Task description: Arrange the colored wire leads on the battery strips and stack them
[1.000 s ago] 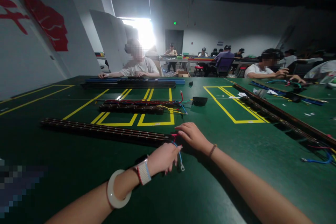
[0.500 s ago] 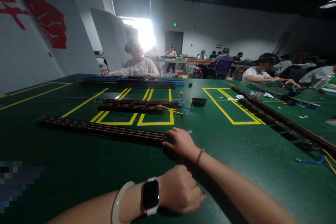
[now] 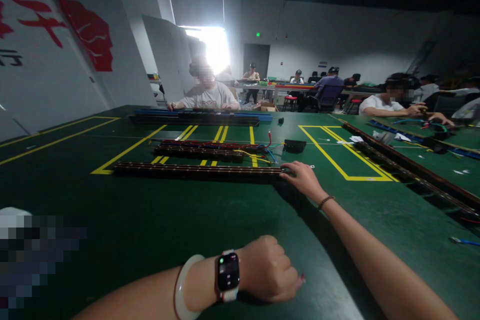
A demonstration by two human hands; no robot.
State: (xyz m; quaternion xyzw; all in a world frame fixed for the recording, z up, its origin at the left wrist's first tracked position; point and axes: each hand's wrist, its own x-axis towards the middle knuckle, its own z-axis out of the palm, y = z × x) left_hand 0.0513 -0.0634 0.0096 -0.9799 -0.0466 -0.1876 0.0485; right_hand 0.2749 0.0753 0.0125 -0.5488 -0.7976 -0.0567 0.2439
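A long dark strip assembly point(image 3: 198, 171) with several rows of light dots lies across the green table. My right hand point(image 3: 302, 177) has its fingers wrapped round the strip's right end. Near the table's front, my left hand point(image 3: 268, 270) is closed in a fist, with a smartwatch point(image 3: 228, 271) and a pale bangle on that arm; a small red tip shows at its fingers, and what it holds, if anything, is hidden. Just behind the long strip is a shorter dark bundle point(image 3: 198, 151) with red, blue and yellow wires at its right end.
A black piece point(image 3: 294, 146) lies right of the wires. Blue and black strips point(image 3: 198, 117) lie at the far edge before a seated person. Long dark strips point(image 3: 408, 170) run down the right side near another person. Yellow tape point(image 3: 326, 155) marks the table point(image 3: 150, 230).
The long strip has moved away from me and to the right with my right hand on its end, and now lies close to the shorter bundle. The view has shifted; my left fist stays closed.
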